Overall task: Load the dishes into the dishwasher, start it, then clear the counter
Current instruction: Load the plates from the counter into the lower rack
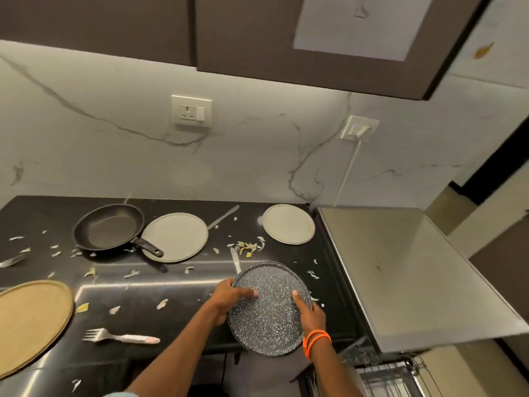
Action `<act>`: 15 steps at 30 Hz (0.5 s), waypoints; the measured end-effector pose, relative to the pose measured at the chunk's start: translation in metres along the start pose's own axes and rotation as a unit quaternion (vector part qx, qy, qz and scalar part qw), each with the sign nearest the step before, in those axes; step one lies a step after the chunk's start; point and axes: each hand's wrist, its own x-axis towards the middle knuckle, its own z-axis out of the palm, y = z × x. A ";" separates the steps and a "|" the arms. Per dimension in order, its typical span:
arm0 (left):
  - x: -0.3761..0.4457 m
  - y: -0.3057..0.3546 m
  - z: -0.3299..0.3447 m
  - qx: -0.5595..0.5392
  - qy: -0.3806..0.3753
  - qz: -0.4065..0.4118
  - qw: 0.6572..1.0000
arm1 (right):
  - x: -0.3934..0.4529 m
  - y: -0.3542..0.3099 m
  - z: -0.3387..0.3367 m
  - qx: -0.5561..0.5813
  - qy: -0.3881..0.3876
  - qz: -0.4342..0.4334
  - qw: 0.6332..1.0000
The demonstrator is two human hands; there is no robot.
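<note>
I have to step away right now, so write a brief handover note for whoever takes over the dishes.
Left hand and right hand grip the speckled plate at the counter's front edge, above the open dishwasher rack.
On the counter: frying pan, two grey plates, wooden plate, forks, knife, food scraps.
Left: load everything, start the dishwasher, clear scraps.

Five plates: one speckled plate point(269, 308) in both hands, three pale or wooden beyond; two forks point(120, 337), one pan point(110, 227), two knives point(235, 260).
</note>
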 end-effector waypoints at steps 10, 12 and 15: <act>-0.005 -0.034 0.163 0.097 -0.110 -0.030 0.989 | -0.033 0.032 -0.167 0.121 0.053 0.011 0.991; -0.008 -0.047 0.199 0.118 -0.120 -0.038 0.985 | -0.040 0.041 -0.202 0.141 0.078 0.012 0.987; -0.012 -0.065 0.248 0.142 -0.131 -0.052 0.980 | -0.047 0.062 -0.250 0.158 0.111 0.033 0.981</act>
